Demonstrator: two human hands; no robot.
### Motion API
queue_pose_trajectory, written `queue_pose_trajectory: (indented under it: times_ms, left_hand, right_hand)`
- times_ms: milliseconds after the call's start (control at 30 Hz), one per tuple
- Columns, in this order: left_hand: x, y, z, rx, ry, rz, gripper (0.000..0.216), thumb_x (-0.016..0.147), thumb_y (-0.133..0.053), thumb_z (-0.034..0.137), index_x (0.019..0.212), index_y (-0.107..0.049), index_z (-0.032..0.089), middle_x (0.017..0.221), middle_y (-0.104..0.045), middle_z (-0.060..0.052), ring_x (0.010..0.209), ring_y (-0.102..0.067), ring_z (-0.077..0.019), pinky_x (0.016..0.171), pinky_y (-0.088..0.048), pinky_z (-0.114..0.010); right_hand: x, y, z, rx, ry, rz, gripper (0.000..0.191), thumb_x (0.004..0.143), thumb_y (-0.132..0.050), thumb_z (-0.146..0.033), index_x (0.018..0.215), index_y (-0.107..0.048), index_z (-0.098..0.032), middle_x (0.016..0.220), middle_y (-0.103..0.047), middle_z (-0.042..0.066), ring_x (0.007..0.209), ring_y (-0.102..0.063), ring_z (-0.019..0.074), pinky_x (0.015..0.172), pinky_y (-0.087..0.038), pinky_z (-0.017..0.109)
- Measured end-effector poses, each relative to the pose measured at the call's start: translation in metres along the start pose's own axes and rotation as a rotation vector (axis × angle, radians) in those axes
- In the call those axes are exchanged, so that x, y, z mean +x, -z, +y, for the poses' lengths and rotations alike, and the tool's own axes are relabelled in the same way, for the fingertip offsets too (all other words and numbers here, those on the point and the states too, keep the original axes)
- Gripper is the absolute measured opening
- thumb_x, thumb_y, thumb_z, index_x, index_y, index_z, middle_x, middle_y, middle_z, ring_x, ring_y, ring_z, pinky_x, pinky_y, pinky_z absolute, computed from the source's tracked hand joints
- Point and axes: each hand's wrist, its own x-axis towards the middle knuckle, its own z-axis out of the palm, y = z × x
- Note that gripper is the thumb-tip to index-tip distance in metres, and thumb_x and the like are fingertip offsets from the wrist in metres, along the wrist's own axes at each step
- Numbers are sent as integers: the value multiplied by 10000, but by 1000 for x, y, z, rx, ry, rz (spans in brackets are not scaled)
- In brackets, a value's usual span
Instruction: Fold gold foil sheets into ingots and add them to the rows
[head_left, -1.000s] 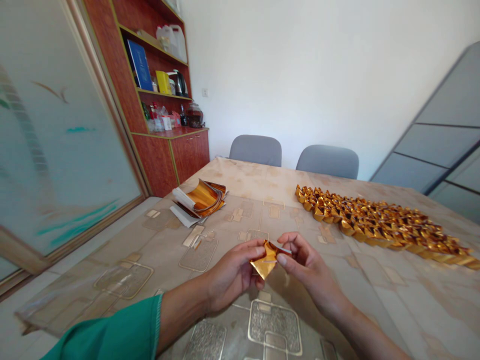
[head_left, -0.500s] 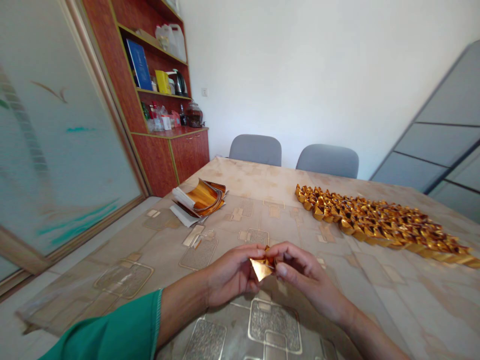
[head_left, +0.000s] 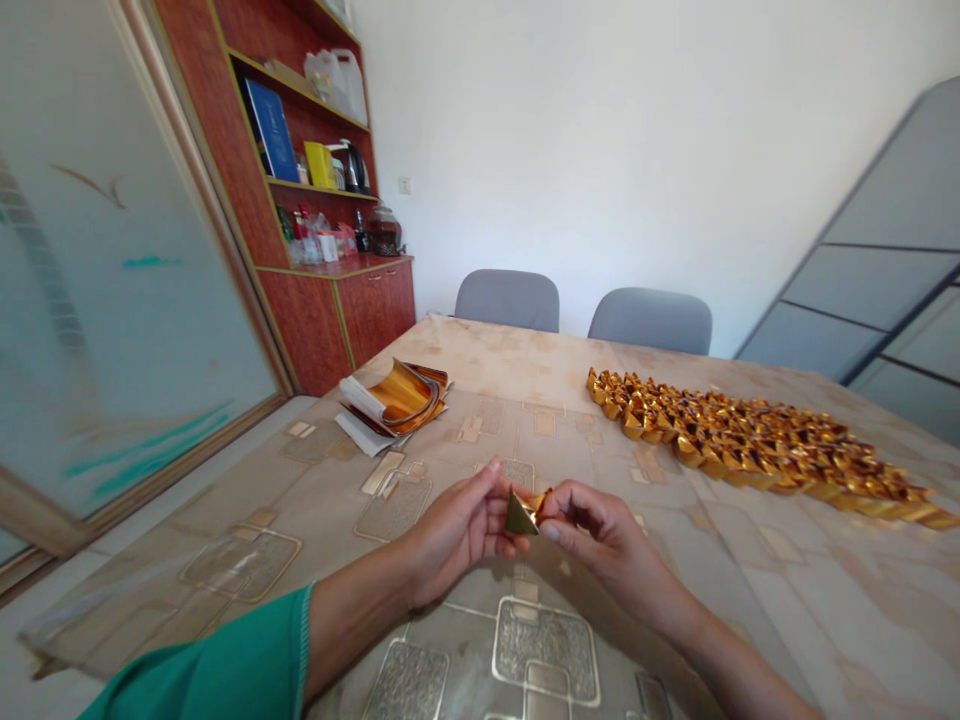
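Note:
A small folded piece of gold foil paper (head_left: pixel 521 514) is between my hands, above the near part of the table. My right hand (head_left: pixel 604 525) pinches its right end between thumb and fingers. The left face of the piece looks dark and triangular, while its top catches light. My left hand (head_left: pixel 457 530) is at its left side, thumb raised away from the paper and fingers slightly curled behind or against it. Whether those fingers press on the paper is hard to make out.
A curved stack of gold foil sheets (head_left: pixel 409 395) lies at the left. Rows of folded gold paper pieces (head_left: pixel 750 430) stand at the right on the patterned tablecloth (head_left: pixel 465 640). Two grey chairs (head_left: pixel 506 298) are behind the table, with a red cabinet (head_left: pixel 375 310) at back left.
My left thumb has come off the gold paper and lifted. The piece has turned, its left face going from bright to dark. My right hand keeps its pinch.

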Motion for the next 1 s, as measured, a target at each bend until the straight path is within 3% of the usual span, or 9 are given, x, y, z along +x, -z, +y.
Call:
queue_pose_trajectory:
  times_ms: [200,367,533,800,1000]
  left_hand:
    - [-1,-8,1,285,-185,-85,238,830,-724,322,961,-704,125,885,-663,-72,733,-645,-146,604,-463,-214]
    - [1,-8,-6,413,-257,-84,201,878,-652,323,936,-700,136,825,-651,-53,717,-622,-152,609,-484,-233]
    - [0,-8,-10,455,-266,-85,230,884,-627,356,907,-680,134,814,-647,-48,716,-607,-157,626,-503,-258]
    - [-1,-7,-11,520,-265,-72,233,933,-550,318,1024,-659,133,911,-671,-78,822,-665,-196,688,-528,-286]
    - [-6,-13,-8,685,-310,-40,270,935,-533,274,1154,-641,159,917,-681,-62,806,-660,-197,692,-525,-291]
  right_hand:
    - [3,2,6,-5,-21,63,206,837,-702,-353,730,-593,-214,658,-553,-18,613,-466,141,566,-350,276]
    - [1,-3,7,55,-64,101,251,817,-726,-345,681,-558,-219,608,-559,-26,560,-460,126,510,-323,261]
    - [-1,-5,4,46,-59,86,241,825,-730,-354,695,-574,-225,628,-579,-22,570,-466,128,515,-330,268]
    - [0,-5,2,12,-34,131,280,829,-711,-410,690,-561,-219,607,-537,-23,560,-450,129,499,-328,260]
    - [0,-12,0,-16,-57,155,269,790,-716,-296,637,-507,-226,559,-522,-39,511,-440,109,459,-309,230]
